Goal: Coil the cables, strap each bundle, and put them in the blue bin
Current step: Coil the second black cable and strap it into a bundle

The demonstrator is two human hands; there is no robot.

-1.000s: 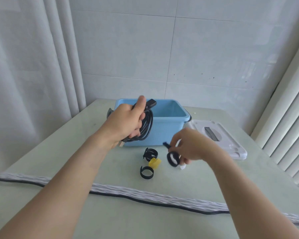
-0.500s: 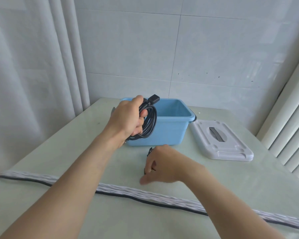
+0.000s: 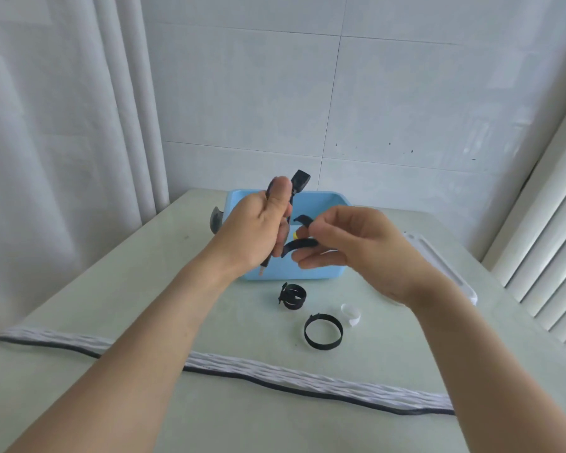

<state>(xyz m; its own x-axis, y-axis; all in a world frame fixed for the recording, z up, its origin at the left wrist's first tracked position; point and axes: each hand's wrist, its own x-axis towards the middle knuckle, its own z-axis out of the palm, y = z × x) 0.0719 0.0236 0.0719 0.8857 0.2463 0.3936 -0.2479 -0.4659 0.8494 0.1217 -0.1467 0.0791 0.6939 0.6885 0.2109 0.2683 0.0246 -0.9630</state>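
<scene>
i read the task as mid-way: my left hand [image 3: 255, 230] grips the coiled cable [image 3: 296, 188] above the blue bin [image 3: 294, 273], right hand [image 3: 356, 250] fingers pinch an unfastened strap [image 3: 299, 245] beside it (two spare straps [image 3: 323, 331] lie on the tabletop [image 3: 111, 305]). strapping and binning remain.

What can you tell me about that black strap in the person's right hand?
The black strap is a narrow, flexible band, fabric-like by its look, opened out of its ring shape into a curve. The right hand pinches it between thumb and fingers; one short end sticks up above the fingers, the longer end curves down toward the left hand. It hangs in the air in front of the blue bin.
</scene>
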